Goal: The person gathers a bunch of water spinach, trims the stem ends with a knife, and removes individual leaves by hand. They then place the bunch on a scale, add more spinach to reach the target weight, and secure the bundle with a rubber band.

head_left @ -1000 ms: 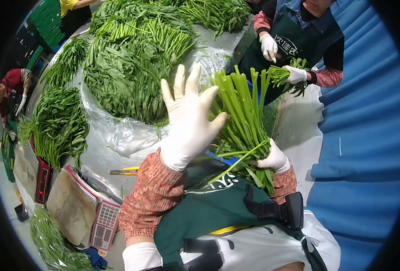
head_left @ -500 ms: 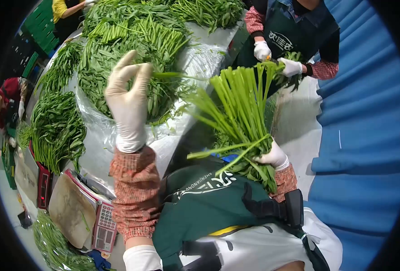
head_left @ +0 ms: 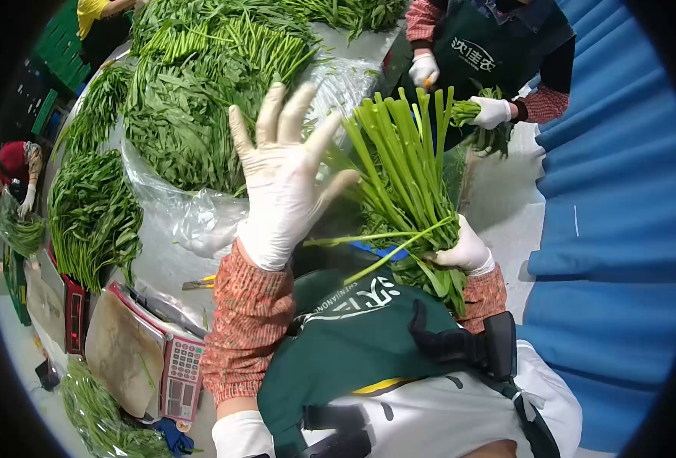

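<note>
My left hand (head_left: 281, 172), in a white glove, is raised with its fingers spread and holds nothing. It is just left of a bunch of water spinach (head_left: 399, 153), whose cut stems point up and away from me. My right hand (head_left: 466, 248), also gloved, grips that bunch low down, around its leafy part. Two or three stems stick out sideways to the left across the bunch. The leaves hang down against my green apron (head_left: 338, 336).
A large heap of greens (head_left: 200, 114) lies on clear plastic on the metal table. Scales (head_left: 177, 374) and a knife (head_left: 199, 283) are at the left. A co-worker's gloved hands (head_left: 493, 112) hold greens opposite. A blue curtain (head_left: 605, 229) hangs at right.
My left hand has let go of a thin green leaf it was pinching, spread its fingers, and moved right and down, nearer the bunch. My right hand keeps its hold.
</note>
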### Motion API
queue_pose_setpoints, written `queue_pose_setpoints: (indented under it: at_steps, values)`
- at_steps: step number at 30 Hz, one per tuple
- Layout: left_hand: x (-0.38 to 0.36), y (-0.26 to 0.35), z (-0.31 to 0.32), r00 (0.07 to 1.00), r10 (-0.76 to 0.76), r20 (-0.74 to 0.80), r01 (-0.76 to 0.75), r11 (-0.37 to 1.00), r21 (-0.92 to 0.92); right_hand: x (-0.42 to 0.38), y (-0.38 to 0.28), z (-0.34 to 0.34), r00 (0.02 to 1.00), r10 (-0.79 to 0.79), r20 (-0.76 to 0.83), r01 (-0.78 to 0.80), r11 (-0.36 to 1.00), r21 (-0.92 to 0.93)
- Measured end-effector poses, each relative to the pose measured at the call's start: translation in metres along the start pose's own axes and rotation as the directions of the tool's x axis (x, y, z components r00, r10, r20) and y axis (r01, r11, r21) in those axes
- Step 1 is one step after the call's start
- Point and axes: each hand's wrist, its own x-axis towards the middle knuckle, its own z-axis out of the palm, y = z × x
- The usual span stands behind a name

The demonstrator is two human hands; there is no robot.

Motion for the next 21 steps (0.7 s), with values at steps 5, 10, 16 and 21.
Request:
queue_pose_setpoints:
  at_steps: [5, 10, 16, 21]
  values:
    - [-0.01, -0.018, 0.014, 0.992, -0.061, 0.108, 0.066, 0.997, -0.048, -0.006, 0.009, -0.008, 0.996, 0.018, 0.082, -0.008, 0.991, -0.132]
    - [-0.012, -0.024, 0.012, 0.962, -0.168, 0.217, 0.208, 0.962, -0.176, -0.01, 0.004, -0.002, 1.0, -0.002, 0.031, 0.004, 0.996, -0.087]
    - [-0.021, -0.03, 0.021, 0.951, -0.199, 0.239, 0.261, 0.929, -0.264, -0.011, 0.007, -0.005, 0.999, -0.035, 0.041, 0.041, 0.984, -0.171]
    - [-0.017, -0.022, 0.009, 0.924, -0.229, 0.304, 0.282, 0.949, -0.142, -0.01, 0.009, -0.006, 0.997, -0.073, -0.026, 0.07, 0.993, -0.099]
